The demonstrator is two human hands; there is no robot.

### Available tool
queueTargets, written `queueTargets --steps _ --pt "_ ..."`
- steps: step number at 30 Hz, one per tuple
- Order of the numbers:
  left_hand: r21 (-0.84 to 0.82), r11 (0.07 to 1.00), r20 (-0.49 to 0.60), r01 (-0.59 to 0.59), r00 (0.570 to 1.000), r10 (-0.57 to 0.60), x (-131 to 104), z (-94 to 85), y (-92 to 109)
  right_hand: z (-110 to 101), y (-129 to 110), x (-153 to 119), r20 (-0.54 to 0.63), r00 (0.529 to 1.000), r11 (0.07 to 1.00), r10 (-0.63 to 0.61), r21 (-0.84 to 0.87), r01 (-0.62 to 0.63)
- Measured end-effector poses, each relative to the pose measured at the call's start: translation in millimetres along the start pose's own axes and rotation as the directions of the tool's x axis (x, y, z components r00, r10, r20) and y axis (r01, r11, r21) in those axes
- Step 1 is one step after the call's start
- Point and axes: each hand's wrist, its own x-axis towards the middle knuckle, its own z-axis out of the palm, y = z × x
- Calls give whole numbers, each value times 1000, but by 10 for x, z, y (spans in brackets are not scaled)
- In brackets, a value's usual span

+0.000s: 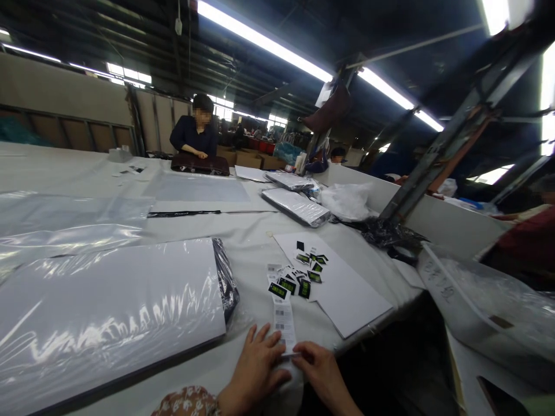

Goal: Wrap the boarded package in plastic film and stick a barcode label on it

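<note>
A white strip of printed labels (284, 322) lies on the white-covered table near its front edge. My left hand (255, 367) rests beside the strip's lower left edge, its fingers spread. At the strip's lower end my right hand (318, 367) has thumb and forefinger pinched together on the label strip. Just beyond the strip is a loose pile of black tags with green lettering (288, 284), partly on a white board (351, 294). To the left lies a large flat white package in clear plastic (130, 312).
More wrapped packages (297, 206) and crumpled clear plastic (347, 201) lie farther back. A person (197, 136) stands across the table at a dark folded item (200, 164). A translucent bin (481, 312) stands at the right, past the table's edge.
</note>
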Motion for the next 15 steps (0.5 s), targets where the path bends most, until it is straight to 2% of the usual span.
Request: queueTargets --steps 3,5,7,9,11,15 --pt "-15 1000 -26 22 999 -22 3 7 21 21 -1 10 -31 998 997 -61 -47 60" --pt "-24 999 -32 35 999 -36 12 20 17 35 32 18 -70 985 983 -157 -105 149" --pt "-31 999 -41 35 998 -37 19 36 -3 51 86 24 -110 936 929 -335 -203 309" --pt "-39 999 -36 18 999 -20 19 47 -28 67 145 27 -118 857 843 -501 -290 453" --pt "-48 999 -23 5 1000 -6 14 47 -43 80 189 28 -113 808 790 -578 -327 519" --pt "-59 998 -8 6 1000 -7 1 21 -19 72 215 16 -98 764 738 -637 -362 569"
